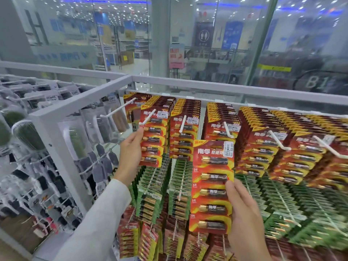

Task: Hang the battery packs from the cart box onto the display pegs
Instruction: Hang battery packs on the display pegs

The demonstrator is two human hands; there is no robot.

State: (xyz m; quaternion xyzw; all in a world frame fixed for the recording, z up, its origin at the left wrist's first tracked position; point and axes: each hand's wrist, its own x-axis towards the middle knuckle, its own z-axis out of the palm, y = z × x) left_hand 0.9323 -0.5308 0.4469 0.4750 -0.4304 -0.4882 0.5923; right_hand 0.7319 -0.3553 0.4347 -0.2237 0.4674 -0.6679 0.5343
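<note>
My left hand [131,147] grips the left edge of a red battery pack [153,138] that hangs at the front of a white display peg [148,116] in the top row. My right hand [243,210] holds a second red battery pack [211,185] by its right edge, upright in front of the display and off any peg. The nearest peg [228,129] sticks out just above that pack's top edge. Both packs carry several batteries and a white price sticker. The cart box is out of view.
Rows of red packs [282,147] fill the pegs to the right, with green packs [273,200] below them. A white metal frame post [56,129] stands at the left, with other hung goods behind it. Glass panels back the display.
</note>
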